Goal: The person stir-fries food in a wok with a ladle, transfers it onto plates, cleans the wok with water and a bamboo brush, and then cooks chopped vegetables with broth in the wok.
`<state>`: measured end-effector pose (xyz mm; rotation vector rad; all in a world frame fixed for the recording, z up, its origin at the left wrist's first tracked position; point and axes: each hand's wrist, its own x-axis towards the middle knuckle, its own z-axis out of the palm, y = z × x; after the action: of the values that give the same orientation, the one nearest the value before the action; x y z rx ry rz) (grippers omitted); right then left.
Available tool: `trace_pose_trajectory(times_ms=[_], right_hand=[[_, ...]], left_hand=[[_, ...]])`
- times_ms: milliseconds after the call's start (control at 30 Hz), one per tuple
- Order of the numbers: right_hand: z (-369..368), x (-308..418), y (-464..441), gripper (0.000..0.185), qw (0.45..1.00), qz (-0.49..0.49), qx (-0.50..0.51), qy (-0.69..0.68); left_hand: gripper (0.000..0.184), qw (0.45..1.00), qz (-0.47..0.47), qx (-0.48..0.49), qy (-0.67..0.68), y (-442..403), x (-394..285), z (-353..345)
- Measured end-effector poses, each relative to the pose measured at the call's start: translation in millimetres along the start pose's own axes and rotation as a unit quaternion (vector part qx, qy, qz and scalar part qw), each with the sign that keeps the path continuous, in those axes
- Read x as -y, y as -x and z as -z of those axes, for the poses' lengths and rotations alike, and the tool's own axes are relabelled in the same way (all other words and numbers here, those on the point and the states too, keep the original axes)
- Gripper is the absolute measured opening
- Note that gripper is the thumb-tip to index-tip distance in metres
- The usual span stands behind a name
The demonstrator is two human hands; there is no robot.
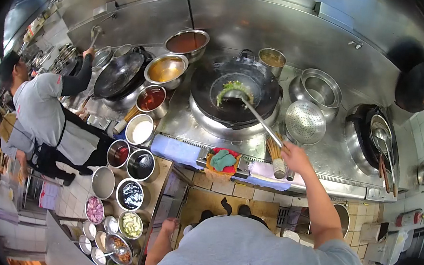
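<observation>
My right hand [295, 158] is closed around the long handle of a metal ladle [258, 118]. The ladle's bowl rests in a black wok [205, 87] on the stove, among chopped green pieces [226, 88] at its middle. My left hand [170, 225] is low beside my body, near the edge of the counter with the pots. Its fingers look curled, but they are small and blurred, and whether they hold anything cannot be made out. A perforated strainer [305, 123] lies to the right of the wok.
Bowls of red sauce [186, 42] and yellow liquid [166, 69] stand left of the wok. Ingredient pots, one with black liquid [130, 195], line the left counter. A co-worker [43, 97] stands at another wok [119, 75]. A brush [278, 166] lies at the front edge.
</observation>
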<state>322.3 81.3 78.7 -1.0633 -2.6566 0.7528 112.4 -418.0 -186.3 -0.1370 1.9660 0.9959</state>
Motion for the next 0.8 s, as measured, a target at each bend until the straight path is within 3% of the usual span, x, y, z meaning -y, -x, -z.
trace_pose_trajectory(times_ms=[33,67,133,167,233,300,367,400,433,467,500,567,600,633,667,700,733,767,800], right_hand=[[-13.9,-13.1,-19.9,0.036,0.998,0.035,-0.039,-0.016],[-20.5,-17.5,-36.8,0.036,0.998,0.041,-0.036,-0.017],[-23.9,-14.7,-61.5,0.041,0.987,-0.042,-0.025,-0.155],[-24.3,-10.1,-67.1,0.041,0.987,-0.038,-0.023,-0.155],[-20.4,21.3,-67.8,0.043,0.935,-0.174,-0.024,-0.309],[-43.7,19.9,-83.7,0.043,0.931,-0.163,-0.033,-0.325],[-104.6,-21.7,-126.5,0.045,0.963,-0.088,-0.157,-0.201],[-99.6,-11.0,-123.3,0.045,0.963,-0.089,-0.158,-0.202],[-88.8,11.8,-115.6,0.049,0.931,-0.145,-0.089,-0.323],[-81.2,24.1,-110.5,0.053,0.877,-0.198,-0.02,-0.437],[-79.4,21.5,-110.0,0.053,0.877,-0.199,-0.021,-0.437],[-77.1,16.9,-108.5,0.06,0.789,-0.191,0.096,-0.577],[-70.4,22.0,-100.1,0.058,0.845,-0.172,0.08,-0.501],[-82.2,10.9,-99.5,0.058,0.845,-0.173,0.081,-0.5],[-97.9,-2.6,-98.2,0.053,0.96,0.003,-0.092,-0.263],[-110.0,-12.6,-94.8,0.048,0.951,0.179,-0.251,0.007],[-85.7,15.2,-76.9,0.045,0.987,-0.028,-0.036,-0.157],[-67.2,36.9,-59.9,0.045,0.987,-0.027,-0.035,-0.158],[-52.4,54.2,-44.5,0.043,0.95,-0.086,0.022,-0.301]], left_hand=[[0.016,0.995,-0.06,-0.017,-0.079,5.1,-0.2,-3.8],[0.016,0.995,-0.059,-0.022,-0.074,1.1,6.3,-7.7],[0.017,0.997,-0.044,-0.006,0.059,-11.9,14.3,-16.6],[0.017,0.997,-0.044,-0.009,0.062,-10.1,17.9,-18.9],[0.017,0.993,-0.029,-0.009,0.113,1.5,19.4,-26.0],[0.021,0.995,-0.03,-0.005,0.098,-3.5,43.4,-31.7],[0.025,0.996,-0.03,0.0,0.08,0.3,68.2,-32.7],[0.029,0.994,-0.059,0.005,-0.091,6.6,74.0,-31.1],[0.033,0.961,-0.086,0.011,-0.261,12.8,75.6,-29.7],[0.033,0.961,-0.087,0.013,-0.263,21.8,74.8,-29.7],[0.036,0.953,-0.084,0.027,-0.289,32.1,75.8,-30.8],[0.039,0.945,-0.081,0.041,-0.316,40.3,75.6,-31.5],[0.039,0.941,-0.081,0.03,-0.327,40.8,79.3,-32.4],[0.04,0.937,-0.082,0.019,-0.338,36.8,83.6,-32.9],[0.04,0.938,-0.08,0.02,-0.338,28.9,85.5,-32.1],[0.036,0.902,-0.158,0.023,-0.402,18.8,89.0,-29.4],[0.031,0.855,-0.236,0.024,-0.461,12.7,88.9,-28.7],[0.031,0.855,-0.235,0.023,-0.461,17.6,79.6,-31.1],[0.031,0.932,-0.151,0.014,-0.33,24.6,63.4,-34.3]])
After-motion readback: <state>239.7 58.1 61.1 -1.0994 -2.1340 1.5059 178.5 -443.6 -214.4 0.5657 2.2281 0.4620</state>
